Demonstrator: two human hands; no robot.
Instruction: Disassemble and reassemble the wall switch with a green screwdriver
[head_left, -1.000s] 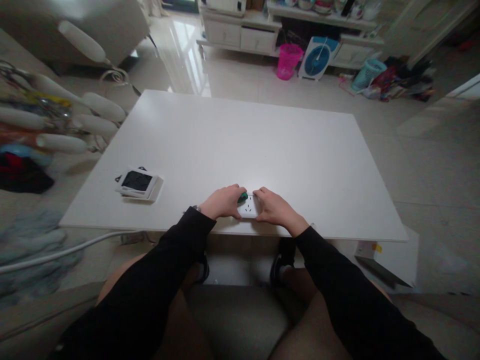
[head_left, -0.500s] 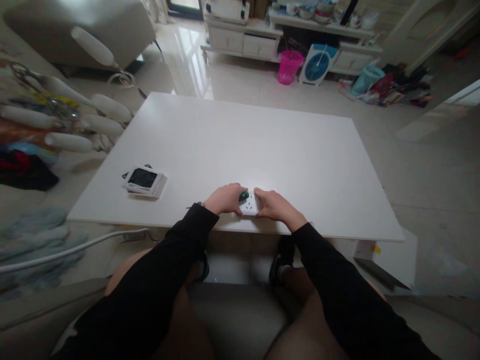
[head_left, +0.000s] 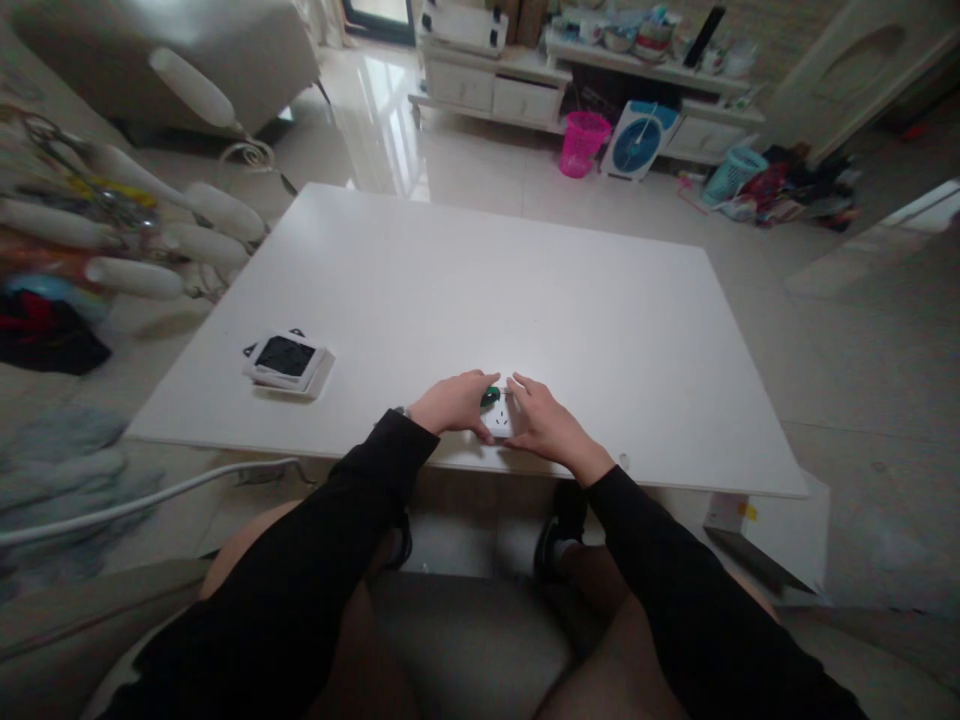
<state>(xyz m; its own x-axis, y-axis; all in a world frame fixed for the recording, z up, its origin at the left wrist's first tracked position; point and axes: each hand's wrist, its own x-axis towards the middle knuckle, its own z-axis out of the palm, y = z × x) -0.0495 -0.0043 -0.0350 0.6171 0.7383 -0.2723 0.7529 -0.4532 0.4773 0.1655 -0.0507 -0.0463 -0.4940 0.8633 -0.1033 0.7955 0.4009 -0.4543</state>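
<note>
A small white wall socket (head_left: pixel 499 417) with dark slots lies on the white table (head_left: pixel 525 290) near its front edge. My left hand (head_left: pixel 450 404) is closed on a small green-handled tool (head_left: pixel 490 396) that rests against the socket's upper left corner. My right hand (head_left: pixel 546 425) grips the socket's right side, fingers curled over its top edge. Both sleeves are black.
A white packet with a dark window (head_left: pixel 287 362) lies on the table's left front. A white cable (head_left: pixel 150 498) runs below the table's left edge. A cardboard box (head_left: pixel 757 525) sits on the floor at the right. A pink bin (head_left: pixel 582 143) and blue fan (head_left: pixel 636 140) stand far back.
My hands have drawn a little closer together over the socket, and the right hand's fingers now cover more of it. The view has shifted slightly.
</note>
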